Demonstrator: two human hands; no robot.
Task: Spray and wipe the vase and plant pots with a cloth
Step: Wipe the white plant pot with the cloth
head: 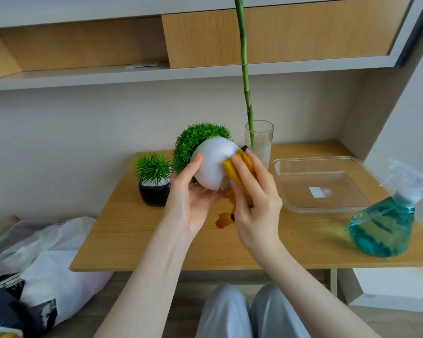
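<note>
My left hand (189, 203) holds a round white plant pot (213, 164) tipped on its side above the table, its bushy green plant pointing away to the left. My right hand (254, 198) presses a yellow cloth (239, 174) against the pot's right side, fingers laid over the cloth. A small black pot (154, 193) with a spiky green plant stands on the table at the left. Behind stands a clear glass vase (260, 142) with a tall green stem. A blue spray bottle (386, 225) stands at the right.
A clear plastic tray (322, 208) lies on the wooden table (156, 245) at the right. A small brown wet patch (224, 220) marks the table under my hands. Bags and cushions lie on the floor at the left. A shelf runs above.
</note>
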